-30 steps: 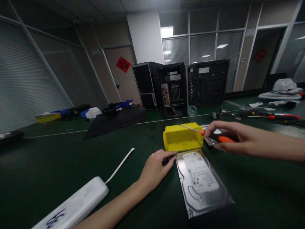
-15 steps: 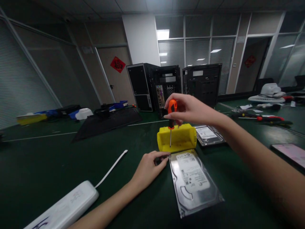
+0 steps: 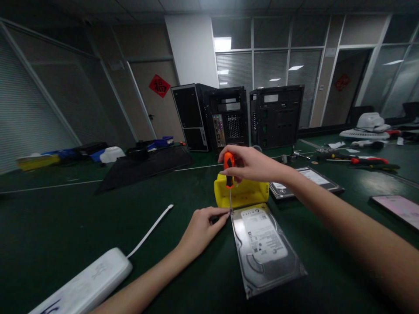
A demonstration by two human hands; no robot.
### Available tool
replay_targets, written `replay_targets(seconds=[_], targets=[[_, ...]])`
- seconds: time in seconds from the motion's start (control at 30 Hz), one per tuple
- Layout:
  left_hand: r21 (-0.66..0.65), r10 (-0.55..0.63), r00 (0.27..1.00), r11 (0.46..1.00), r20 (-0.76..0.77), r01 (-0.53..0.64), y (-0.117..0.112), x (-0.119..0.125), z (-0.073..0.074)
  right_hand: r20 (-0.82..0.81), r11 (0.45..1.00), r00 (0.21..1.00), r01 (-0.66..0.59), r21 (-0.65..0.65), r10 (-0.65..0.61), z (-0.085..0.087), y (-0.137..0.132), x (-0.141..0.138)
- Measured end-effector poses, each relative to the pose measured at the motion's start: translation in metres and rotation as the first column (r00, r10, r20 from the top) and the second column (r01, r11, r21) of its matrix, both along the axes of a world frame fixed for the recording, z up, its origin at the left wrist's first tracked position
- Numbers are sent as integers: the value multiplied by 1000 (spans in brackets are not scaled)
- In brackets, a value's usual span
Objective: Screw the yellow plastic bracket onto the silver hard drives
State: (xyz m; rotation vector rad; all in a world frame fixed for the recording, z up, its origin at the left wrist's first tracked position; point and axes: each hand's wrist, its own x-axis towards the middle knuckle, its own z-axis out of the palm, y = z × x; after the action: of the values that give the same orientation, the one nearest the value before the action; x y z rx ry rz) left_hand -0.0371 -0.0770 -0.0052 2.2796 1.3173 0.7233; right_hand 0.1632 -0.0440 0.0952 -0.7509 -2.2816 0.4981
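Observation:
My right hand (image 3: 247,163) grips an orange-and-black screwdriver (image 3: 229,165) upright, its shaft pointing down. The tip reaches the far left corner of a silver hard drive (image 3: 268,266) lying label up on the table. At that same corner my left hand (image 3: 204,226) has thumb and index finger pinched together beside the tip. Whatever sits between those fingertips is too small to make out. Behind the drive, touching or nearly touching its far edge, a yellow plastic bin (image 3: 242,198) faces me with its open side.
A second hard drive (image 3: 310,179) lies right of the bin, partly under my right forearm. Black computer cases (image 3: 278,117) stand at the back. A white power strip (image 3: 85,279) is front left, a phone (image 3: 397,211) at right, pliers (image 3: 369,161) farther back.
My right hand has lowered the screwdriver, moving slightly left, so its tip now meets the drive's corner. My left hand stays at that corner. More of the second drive shows.

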Motion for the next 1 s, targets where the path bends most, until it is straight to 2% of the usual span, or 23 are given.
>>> replay_targets(seconds=[0.27,0.73,0.83,1.0], targets=[[-3,-10,1000,1000,-26,9,-2,1,4,22,1000,1000,-2,30,1,2,-2,1],[6,2,1000,1000,-13,-2,-1,2,1,-8,997,1000,27,73,-27,-1,-3,-7],[8,2,1000,1000,-9,-1,-1,2,0,-20,998,999,42,44,-41,-3,-3,-9],[11,12,1000,1000,-8,-12,-2,3,2,-70,995,998,-13,-95,6,-7,3,-11]])
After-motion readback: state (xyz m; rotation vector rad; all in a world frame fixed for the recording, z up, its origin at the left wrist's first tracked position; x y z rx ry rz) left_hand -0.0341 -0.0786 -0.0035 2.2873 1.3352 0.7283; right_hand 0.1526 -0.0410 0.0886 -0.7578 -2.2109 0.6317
